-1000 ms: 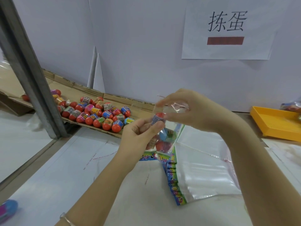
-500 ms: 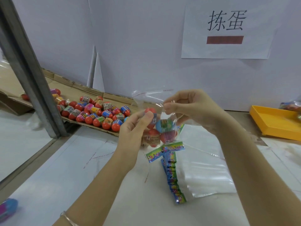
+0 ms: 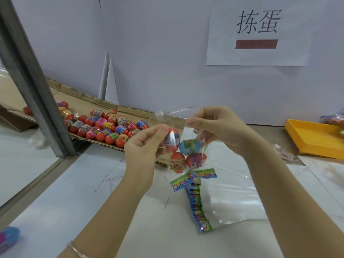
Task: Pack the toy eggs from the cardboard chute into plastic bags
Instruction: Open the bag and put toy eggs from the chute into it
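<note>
A clear plastic bag (image 3: 186, 155) with a colourful header strip hangs in the air above the table, holding several toy eggs (image 3: 189, 146). My left hand (image 3: 143, 148) pinches the bag's left upper edge beside a red egg. My right hand (image 3: 217, 127) pinches the bag's right upper edge, with the open flap standing above both hands. Many more toy eggs (image 3: 104, 127) lie on the sloping cardboard chute (image 3: 128, 110) at the left, behind my left hand.
A stack of flat plastic bags (image 3: 229, 200) with colourful headers lies on the white table under my hands. A yellow tray (image 3: 314, 138) sits at the right edge. A grey metal post (image 3: 35, 86) leans at the left. A paper sign (image 3: 258, 30) hangs on the wall.
The bag has been lifted off the stack and now hangs free. My hands have moved apart, spreading its top edge. The egg my left hand held at the mouth is now inside.
</note>
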The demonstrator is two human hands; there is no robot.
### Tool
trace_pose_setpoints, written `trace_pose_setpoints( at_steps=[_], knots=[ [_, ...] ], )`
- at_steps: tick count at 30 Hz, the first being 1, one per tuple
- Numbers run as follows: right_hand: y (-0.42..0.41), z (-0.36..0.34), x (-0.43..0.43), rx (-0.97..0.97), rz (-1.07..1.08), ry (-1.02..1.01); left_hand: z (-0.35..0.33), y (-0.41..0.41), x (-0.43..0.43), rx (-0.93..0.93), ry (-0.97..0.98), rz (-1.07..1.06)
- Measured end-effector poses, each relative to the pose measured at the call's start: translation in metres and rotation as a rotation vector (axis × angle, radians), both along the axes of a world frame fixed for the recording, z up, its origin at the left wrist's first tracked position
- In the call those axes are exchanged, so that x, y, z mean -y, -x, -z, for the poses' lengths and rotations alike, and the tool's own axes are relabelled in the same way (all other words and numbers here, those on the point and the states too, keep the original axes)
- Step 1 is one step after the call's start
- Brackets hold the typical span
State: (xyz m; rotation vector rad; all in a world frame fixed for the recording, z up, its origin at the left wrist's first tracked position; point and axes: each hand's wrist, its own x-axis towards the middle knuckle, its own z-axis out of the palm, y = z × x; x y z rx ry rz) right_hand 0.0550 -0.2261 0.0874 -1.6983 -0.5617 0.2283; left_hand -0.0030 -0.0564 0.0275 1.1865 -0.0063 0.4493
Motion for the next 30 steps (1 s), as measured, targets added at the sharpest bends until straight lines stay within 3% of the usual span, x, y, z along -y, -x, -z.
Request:
trace_pose_setpoints(
  at_steps=[4,9,12,18,30],
  knots=[
    [-0.002,0.003,-0.004,0.012,0.046,-0.037,0.004,-0.001,0.0,-0.001,0.01,-0.052],
    [-0.004,0.006,-0.009,0.023,0.031,-0.068,-0.001,-0.001,0.001,-0.024,0.064,0.108],
    [-0.003,0.009,-0.012,-0.002,0.002,-0.053,-0.001,-0.001,0.0,-0.097,0.063,0.096],
    [0.001,0.014,-0.011,-0.076,-0.171,0.359,-0.002,-0.003,-0.003,-0.063,0.129,-0.016],
    [-0.004,0.024,-0.017,-0.053,-0.133,0.018,-0.006,-0.002,-0.002,0.038,0.238,-0.044]
  ],
)
